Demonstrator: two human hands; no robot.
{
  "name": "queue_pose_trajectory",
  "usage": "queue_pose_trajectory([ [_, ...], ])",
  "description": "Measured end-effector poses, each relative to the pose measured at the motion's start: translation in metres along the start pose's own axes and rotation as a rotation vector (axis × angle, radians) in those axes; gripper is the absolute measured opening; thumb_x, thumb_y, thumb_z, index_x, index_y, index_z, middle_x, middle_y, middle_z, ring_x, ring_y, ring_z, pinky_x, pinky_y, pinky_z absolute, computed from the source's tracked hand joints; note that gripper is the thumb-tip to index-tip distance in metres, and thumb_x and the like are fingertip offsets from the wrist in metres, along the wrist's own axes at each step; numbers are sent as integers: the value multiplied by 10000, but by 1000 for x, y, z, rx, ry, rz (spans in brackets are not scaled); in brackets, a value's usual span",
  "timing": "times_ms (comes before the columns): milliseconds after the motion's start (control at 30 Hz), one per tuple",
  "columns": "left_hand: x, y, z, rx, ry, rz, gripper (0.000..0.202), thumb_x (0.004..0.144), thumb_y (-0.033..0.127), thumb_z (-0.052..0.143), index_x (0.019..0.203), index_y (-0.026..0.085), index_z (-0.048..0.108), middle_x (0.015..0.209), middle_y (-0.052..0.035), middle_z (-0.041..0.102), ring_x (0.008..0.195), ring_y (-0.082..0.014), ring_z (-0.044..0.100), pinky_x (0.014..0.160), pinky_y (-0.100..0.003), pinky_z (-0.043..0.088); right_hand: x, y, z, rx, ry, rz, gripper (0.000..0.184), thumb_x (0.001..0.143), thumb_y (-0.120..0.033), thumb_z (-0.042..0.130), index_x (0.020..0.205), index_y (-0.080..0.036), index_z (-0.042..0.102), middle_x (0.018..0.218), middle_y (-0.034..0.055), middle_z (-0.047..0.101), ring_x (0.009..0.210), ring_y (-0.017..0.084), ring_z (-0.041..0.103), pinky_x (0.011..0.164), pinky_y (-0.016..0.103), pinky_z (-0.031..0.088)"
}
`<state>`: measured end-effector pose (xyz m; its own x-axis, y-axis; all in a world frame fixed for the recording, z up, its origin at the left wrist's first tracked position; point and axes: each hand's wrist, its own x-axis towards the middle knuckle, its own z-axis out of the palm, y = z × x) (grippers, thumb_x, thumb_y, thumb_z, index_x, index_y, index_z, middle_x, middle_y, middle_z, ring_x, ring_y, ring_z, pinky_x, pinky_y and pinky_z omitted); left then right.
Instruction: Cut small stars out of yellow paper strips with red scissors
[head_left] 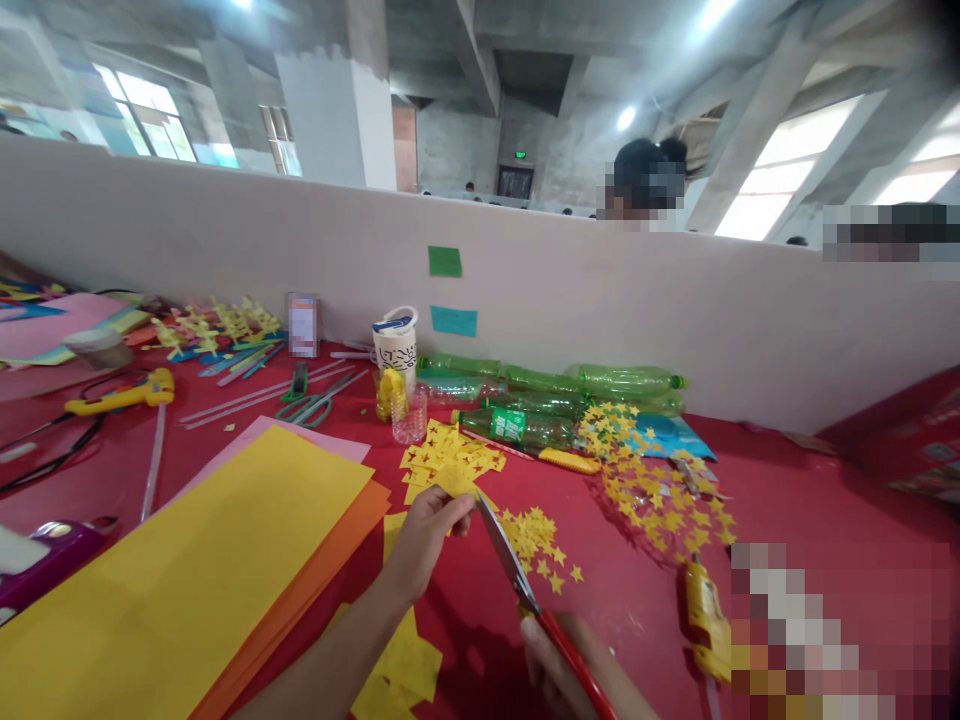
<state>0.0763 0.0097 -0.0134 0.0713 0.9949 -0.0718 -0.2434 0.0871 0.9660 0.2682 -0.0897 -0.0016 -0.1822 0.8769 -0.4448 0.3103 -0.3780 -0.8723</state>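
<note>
My left hand [431, 530] is closed in a pinch on a small piece of yellow paper [455, 480]. In my right hand [559, 660] is a pair of scissors [525, 585] with red handles. The blade tips point up and left and reach close to my left fingertips. Just beyond the paper lies a heap of yellow paper scraps [442, 450] with star-shaped holes. Loose yellow paper stars [534, 535] are piled to the right of the blades. More cut yellow pieces [409, 660] rest under my left forearm.
Large yellow sheets [247, 540] over orange ones cover the left. Green plastic bottles [540, 425] lie along the white partition [525, 270], near a cup [395, 345]. A yellow glue gun [705, 620] is at right, another glue gun [127, 395] at left. A yellow-handled cutter [568, 460] lies beyond the stars.
</note>
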Motion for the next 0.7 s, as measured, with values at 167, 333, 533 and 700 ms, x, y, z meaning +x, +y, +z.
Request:
queue_pose_trajectory([
  [167, 0, 0, 0, 2, -5, 0, 237, 769, 345, 645, 630, 160, 590, 552, 23, 560, 560, -114, 481, 597, -251, 370, 1, -8, -5, -38, -33, 39, 268, 917, -293, 548, 1155, -171, 565, 1174, 62, 583, 964, 224, 607, 805, 404, 524],
  [333, 0, 3, 0, 3, -10, -2, 238, 770, 345, 639, 629, 159, 593, 554, 24, 557, 560, -112, 478, 598, -246, 371, 0, -12, -9, -53, -25, 47, 251, 923, -294, 536, 1146, -184, 572, 1183, 67, 582, 968, 216, 604, 817, 400, 519],
  [533, -1, 6, 2, -11, -4, -9, 226, 763, 339, 636, 637, 155, 596, 548, 21, 544, 555, -117, 471, 592, -250, 373, -1, -9, -6, -78, -39, 54, 256, 920, -300, 541, 1141, -176, 576, 1172, 61, 587, 964, 223, 606, 811, 399, 521],
  [700, -1, 5, 0, -21, -14, -7, 221, 759, 326, 637, 622, 158, 598, 546, 20, 547, 547, -115, 472, 582, -244, 370, -2, -4, -6, -123, -70, 65, 241, 919, -315, 542, 1098, -162, 593, 1101, 52, 616, 908, 206, 623, 779, 379, 529],
])
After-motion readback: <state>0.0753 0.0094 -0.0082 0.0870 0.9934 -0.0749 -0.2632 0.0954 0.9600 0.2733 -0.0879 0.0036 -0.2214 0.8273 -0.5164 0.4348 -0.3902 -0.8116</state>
